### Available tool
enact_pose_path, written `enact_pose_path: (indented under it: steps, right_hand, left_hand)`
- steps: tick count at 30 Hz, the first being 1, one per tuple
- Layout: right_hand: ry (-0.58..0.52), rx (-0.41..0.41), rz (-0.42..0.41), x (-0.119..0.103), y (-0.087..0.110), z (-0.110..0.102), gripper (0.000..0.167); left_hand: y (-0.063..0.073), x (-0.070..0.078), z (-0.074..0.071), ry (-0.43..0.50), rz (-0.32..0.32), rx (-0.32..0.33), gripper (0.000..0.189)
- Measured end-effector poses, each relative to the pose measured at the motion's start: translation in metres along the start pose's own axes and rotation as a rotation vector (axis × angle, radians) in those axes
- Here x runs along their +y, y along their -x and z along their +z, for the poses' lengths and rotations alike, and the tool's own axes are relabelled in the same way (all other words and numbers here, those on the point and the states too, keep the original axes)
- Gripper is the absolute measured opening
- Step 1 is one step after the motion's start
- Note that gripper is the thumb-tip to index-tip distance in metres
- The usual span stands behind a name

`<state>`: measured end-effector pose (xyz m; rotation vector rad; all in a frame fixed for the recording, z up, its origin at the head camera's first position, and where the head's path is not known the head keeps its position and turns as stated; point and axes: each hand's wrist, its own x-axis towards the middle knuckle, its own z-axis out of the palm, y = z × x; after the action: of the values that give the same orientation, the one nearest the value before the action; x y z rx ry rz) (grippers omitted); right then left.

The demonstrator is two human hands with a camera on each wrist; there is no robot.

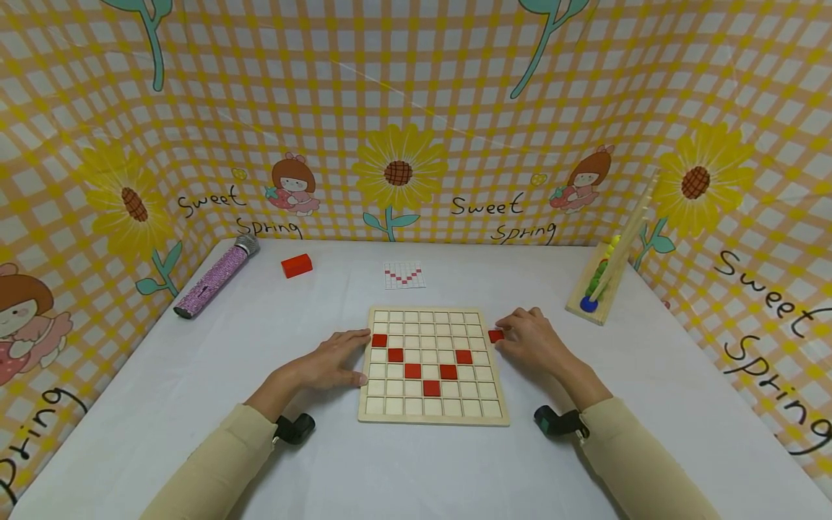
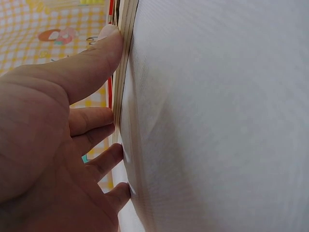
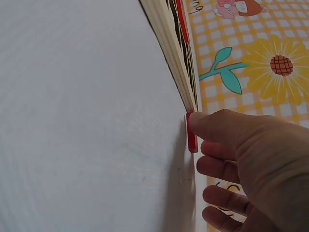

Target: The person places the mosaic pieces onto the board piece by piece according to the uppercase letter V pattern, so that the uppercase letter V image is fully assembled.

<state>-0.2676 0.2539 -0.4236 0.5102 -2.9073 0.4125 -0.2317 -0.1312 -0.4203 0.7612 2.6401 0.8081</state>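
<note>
A square wooden grid board (image 1: 432, 420) lies on the table with several red square tiles (image 1: 432, 388) set in its cells in a V-like slant. My left hand (image 1: 328, 360) rests at the board's left edge, its fingers extended and thumb (image 2: 91, 63) against the wooden side. Just off the right edge, my right hand (image 1: 533, 338) holds one loose red tile (image 1: 496, 336) between thumb and fingers. From the right wrist, that tile (image 3: 191, 135) appears low over the white cloth, right by the board's edge, with the thumb on its face.
Behind the board lies a small printed card (image 1: 404, 275) with a red V pattern on a grid. A red block (image 1: 297, 266) and a glittery purple microphone (image 1: 214, 280) are at the back left. At the back right stands a wooden toy (image 1: 601, 282) with colored beads.
</note>
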Motion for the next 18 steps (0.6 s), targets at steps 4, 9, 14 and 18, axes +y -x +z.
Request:
enact_pose_path:
  steps: [4, 9, 14, 18]
  right_hand:
    - [-0.009, -0.008, 0.019, 0.0029, -0.0003, 0.0011, 0.033]
    - [-0.015, -0.021, 0.013, 0.0043, -0.0010, 0.0000, 0.031]
    - [-0.016, -0.029, 0.000, 0.0048, -0.0013, -0.0010, 0.029]
    - [-0.011, -0.032, -0.004, 0.0051, -0.0010, -0.0014, 0.028]
  left_hand:
    - [-0.0010, -0.0008, 0.0007, -0.012, -0.004, 0.000, 0.078]
    - [-0.0021, -0.0016, 0.0016, -0.021, -0.022, 0.003, 0.078]
    - [-0.0021, -0.0018, 0.0023, -0.014, -0.030, 0.003, 0.079]
    - [-0.0023, -0.0023, 0.0028, -0.014, -0.030, 0.003, 0.079]
